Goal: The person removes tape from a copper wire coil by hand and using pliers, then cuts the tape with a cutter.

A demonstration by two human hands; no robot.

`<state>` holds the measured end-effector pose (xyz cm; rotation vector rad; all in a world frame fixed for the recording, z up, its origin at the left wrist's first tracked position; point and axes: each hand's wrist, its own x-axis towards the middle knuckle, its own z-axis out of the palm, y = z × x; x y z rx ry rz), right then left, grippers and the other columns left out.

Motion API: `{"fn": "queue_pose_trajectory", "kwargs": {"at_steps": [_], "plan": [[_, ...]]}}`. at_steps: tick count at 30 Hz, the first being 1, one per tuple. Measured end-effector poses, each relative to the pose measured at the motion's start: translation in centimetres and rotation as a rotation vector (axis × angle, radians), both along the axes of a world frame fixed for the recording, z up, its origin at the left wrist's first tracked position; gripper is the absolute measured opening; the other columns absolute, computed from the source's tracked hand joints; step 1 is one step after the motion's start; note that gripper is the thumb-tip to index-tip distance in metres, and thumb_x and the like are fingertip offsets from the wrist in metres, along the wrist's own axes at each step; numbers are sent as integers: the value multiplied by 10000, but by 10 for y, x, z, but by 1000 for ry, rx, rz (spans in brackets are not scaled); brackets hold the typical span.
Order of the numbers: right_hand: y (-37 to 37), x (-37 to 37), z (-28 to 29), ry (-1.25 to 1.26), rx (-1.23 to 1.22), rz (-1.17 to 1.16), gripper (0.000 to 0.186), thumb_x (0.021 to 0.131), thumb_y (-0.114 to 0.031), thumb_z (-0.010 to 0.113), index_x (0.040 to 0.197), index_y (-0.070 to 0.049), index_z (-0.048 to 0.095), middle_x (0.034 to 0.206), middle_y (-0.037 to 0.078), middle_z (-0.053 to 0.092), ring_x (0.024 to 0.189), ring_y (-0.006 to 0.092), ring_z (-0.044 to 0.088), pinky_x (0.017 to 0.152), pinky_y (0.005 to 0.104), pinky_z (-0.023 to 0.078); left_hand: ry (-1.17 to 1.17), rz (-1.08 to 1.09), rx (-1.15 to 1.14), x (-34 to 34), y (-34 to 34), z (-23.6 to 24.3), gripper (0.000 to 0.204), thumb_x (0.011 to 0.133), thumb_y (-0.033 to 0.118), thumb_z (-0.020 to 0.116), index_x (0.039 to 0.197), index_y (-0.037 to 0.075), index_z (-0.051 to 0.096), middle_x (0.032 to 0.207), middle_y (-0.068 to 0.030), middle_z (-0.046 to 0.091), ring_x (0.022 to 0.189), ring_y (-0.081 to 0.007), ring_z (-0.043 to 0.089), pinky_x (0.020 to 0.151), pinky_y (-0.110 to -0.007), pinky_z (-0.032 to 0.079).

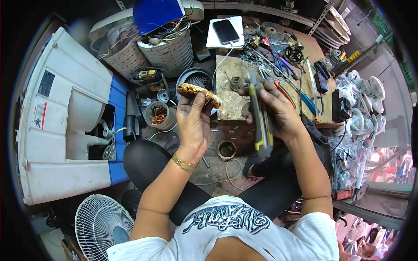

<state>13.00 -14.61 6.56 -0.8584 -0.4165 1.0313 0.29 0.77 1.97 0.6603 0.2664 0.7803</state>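
Note:
My left hand (pixel 193 124) is raised left of the wooden work block (pixel 230 102). Its thumb and fingers pinch a flat, golden-brown motor coil ring (pixel 190 89), tilted, with a lumpy edge. Over the front of the block, my right hand (pixel 281 111) is closed around a yellow-and-grey utility knife (pixel 260 124). The knife is smeared by motion, and whether its blade is out cannot be made out. Its yellow end points down toward my lap. The knife and the coil ring are apart.
A ring-shaped motor core (pixel 220 151) lies on the floor between my legs. Beside my left hand stands a tub (pixel 166 125) with copper scraps. Pliers (pixel 284 93), screwdrivers and small metal parts crowd the block. A phone (pixel 225 31) lies behind; a fan (pixel 98 217) stands lower left.

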Motion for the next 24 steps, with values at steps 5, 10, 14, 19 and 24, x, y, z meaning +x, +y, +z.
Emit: {"fn": "queue_pose_trajectory", "kwargs": {"at_steps": [5, 10, 14, 19, 24], "plan": [[-3, -4, -16, -20, -150, 92, 378, 1007, -302, 509, 1273, -41, 446, 929, 108, 641, 716, 195, 660, 591, 305, 543, 5, 14, 1, -3, 6, 5, 193, 932, 70, 635, 1102, 51, 546, 987, -38, 635, 887, -140, 629, 837, -329, 542], [3, -18, -5, -132, -214, 57, 289, 1015, -299, 497, 1159, -49, 483, 837, 61, 616, 629, 141, 610, 580, 250, 511, 27, 54, 38, -5, 7, 6, 210, 923, 66, 648, 1106, 48, 548, 994, -35, 634, 895, -134, 626, 848, -325, 540], [3, -21, -6, -266, -227, 73, 283, 1013, -309, 508, 1165, -72, 488, 784, 52, 605, 574, 112, 581, 513, 220, 472, 2, -3, 68, -6, 3, 5, 221, 911, 64, 663, 1101, 46, 551, 1002, -35, 633, 895, -133, 630, 845, -316, 543], [6, -24, -11, -214, -178, 53, 320, 993, -350, 541, 1157, -83, 481, 738, 63, 582, 519, 125, 559, 471, 230, 455, 17, -51, 72, -8, -2, 6, 255, 899, 52, 676, 1123, 31, 556, 1041, -45, 641, 934, -134, 639, 851, -294, 542], [8, -31, 3, -252, -268, -43, 289, 995, -280, 556, 1166, -73, 449, 786, 44, 582, 608, 92, 576, 536, 226, 488, 42, -47, 117, -8, -6, 10, 291, 867, 34, 709, 1126, 7, 580, 1039, -54, 668, 928, -126, 653, 859, -262, 531]]}}
